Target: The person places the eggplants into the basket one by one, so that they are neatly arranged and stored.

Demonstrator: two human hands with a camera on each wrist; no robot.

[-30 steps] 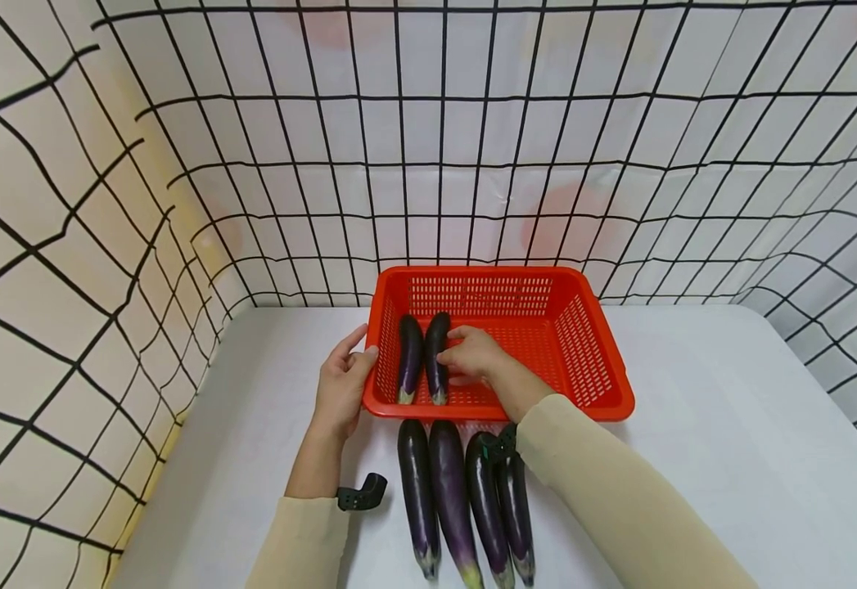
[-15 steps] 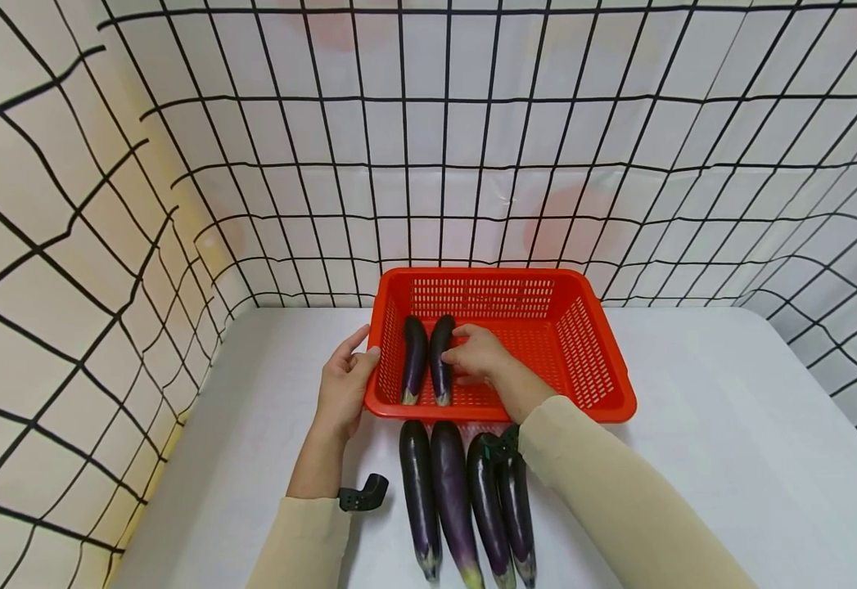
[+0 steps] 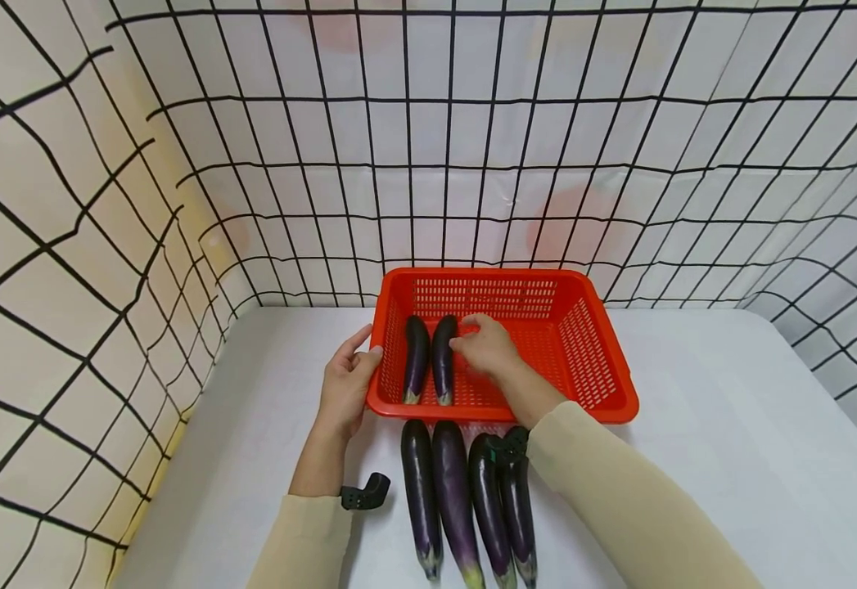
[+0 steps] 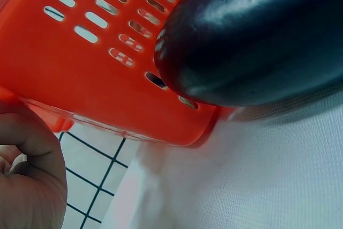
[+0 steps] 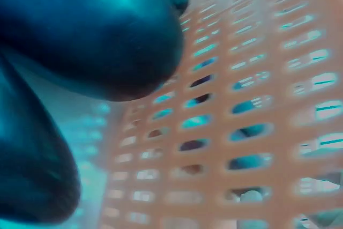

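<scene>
A red plastic basket (image 3: 583,327) with slotted walls stands at the back of the white table. Two dark purple eggplants, the left one (image 3: 417,356) and the right one (image 3: 444,360), lie side by side in its left part. My left hand (image 3: 345,384) holds the basket's left rim, thumb on the rim; the left wrist view shows curled fingers (image 4: 32,143) there. My right hand (image 3: 490,348) is inside the basket, just right of the right eggplant, its fingers loosely bent and gripping nothing. Whether its thumb still touches that eggplant I cannot tell.
Several more eggplants (image 3: 457,499) lie in a row on the table (image 3: 730,458) before the basket, partly under the right wrist's black camera (image 3: 514,442). Black wire mesh (image 3: 502,164) rises behind the basket and along the left and right sides.
My right hand has let go of the right eggplant and moved slightly right and up from it. The left hand keeps its hold on the rim. The whole view shifts slightly.
</scene>
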